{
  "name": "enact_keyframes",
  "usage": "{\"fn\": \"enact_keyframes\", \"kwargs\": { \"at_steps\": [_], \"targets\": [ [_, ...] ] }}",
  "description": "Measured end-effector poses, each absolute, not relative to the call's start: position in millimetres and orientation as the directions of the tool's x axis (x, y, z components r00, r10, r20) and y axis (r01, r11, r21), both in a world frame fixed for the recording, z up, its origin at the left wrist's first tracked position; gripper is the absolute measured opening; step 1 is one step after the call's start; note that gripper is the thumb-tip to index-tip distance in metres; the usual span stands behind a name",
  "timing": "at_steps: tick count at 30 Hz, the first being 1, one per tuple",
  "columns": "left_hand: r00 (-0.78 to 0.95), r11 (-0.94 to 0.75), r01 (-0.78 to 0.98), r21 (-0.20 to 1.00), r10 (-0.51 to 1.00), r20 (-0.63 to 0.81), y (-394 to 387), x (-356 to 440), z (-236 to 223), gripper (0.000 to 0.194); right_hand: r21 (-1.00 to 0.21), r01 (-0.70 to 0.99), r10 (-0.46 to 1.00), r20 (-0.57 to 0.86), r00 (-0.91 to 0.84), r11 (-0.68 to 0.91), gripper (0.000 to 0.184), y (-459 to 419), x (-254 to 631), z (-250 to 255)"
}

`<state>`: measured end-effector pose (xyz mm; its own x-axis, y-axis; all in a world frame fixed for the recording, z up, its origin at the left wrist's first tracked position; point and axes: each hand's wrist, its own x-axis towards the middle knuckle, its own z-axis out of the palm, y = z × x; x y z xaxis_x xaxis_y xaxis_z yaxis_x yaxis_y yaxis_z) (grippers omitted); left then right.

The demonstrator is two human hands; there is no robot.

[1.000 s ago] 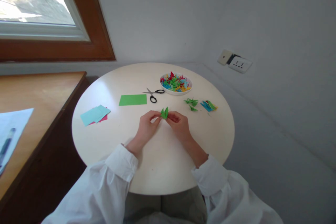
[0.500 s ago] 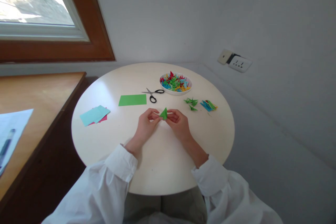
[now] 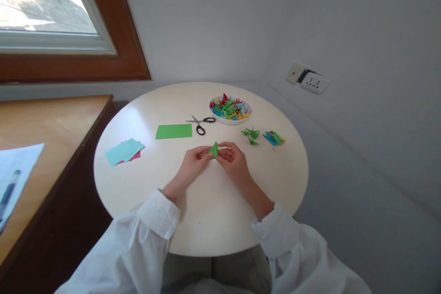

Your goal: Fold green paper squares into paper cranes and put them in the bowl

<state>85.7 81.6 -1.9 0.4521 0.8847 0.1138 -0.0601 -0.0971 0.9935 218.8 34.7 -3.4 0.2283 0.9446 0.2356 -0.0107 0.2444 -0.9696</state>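
Between my fingertips, over the middle of the round white table (image 3: 213, 220), is a small piece of folded green paper (image 3: 214, 149), pointed at the top. My left hand (image 3: 193, 165) pinches its left side with thumb and fingers. On the other side, my right hand (image 3: 234, 163) is closed at its right edge, thumb and fingertips together. The fingers cover part of the folds. Beyond my right hand lie several green paper cranes (image 3: 252, 135). A flat green paper rectangle (image 3: 173, 131) lies beyond my left hand.
Scissors (image 3: 200, 121) with black handles lie spread beside a white bowl (image 3: 230, 121) full of colourful paper cranes. Coloured paper strips (image 3: 274, 138) are at the right, light blue and pink sheets (image 3: 122, 151) at the left. A wooden desk (image 3: 51, 119) adjoins, bearing a pen (image 3: 9, 195) on paper.
The folded green paper has shifted slightly left and turned a little in my fingers. My left fingers have closed in nearer to it. Everything else on the table stays put.
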Motion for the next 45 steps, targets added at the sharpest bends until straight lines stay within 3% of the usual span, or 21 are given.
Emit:
{"fn": "enact_keyframes", "kwargs": {
  "at_steps": [6, 11, 18, 24, 35, 45],
  "targets": [
    [0.397, -0.071, -0.127, 0.989, 0.911, 0.116, 81.2, 87.0, -2.7, 0.027, -0.961, 0.0, 0.93, 0.267, 0.254, 0.276, 0.024, 36.0, 217.5, -5.9],
    [0.377, -0.086, -0.12, 0.989, 0.918, 0.126, 79.1, 87.6, 0.8, 0.025, -0.964, -0.02, 0.927, 0.248, 0.281, 0.264, 0.032, 36.8, 217.0, -7.6],
    [0.371, -0.061, -0.194, 0.979, 0.919, 0.131, 74.5, 87.4, 8.9, 0.035, -0.965, -0.05, 0.912, 0.225, 0.344, 0.257, 0.026, 37.3, 216.2, -4.5],
    [0.35, -0.145, -0.167, 0.975, 0.916, 0.196, 73.1, 85.9, 12.9, 0.024, -0.963, 0.009, 0.91, 0.256, 0.326, 0.268, 0.019, 36.3, 216.4, -3.2],
    [0.343, -0.106, -0.081, 0.991, 0.931, 0.127, 76.7, 84.5, 10.4, 0.018, -0.962, 0.063, 0.913, 0.273, 0.302, 0.267, 0.012, 35.6, 217.6, -3.8],
    [0.31, -0.029, -0.146, 0.989, 0.948, 0.074, 75.9, 89.1, 6.1, 0.015, -0.967, 0.037, 0.917, 0.251, 0.309, 0.252, 0.015, 35.8, 216.1, -2.9]
  ]
}}
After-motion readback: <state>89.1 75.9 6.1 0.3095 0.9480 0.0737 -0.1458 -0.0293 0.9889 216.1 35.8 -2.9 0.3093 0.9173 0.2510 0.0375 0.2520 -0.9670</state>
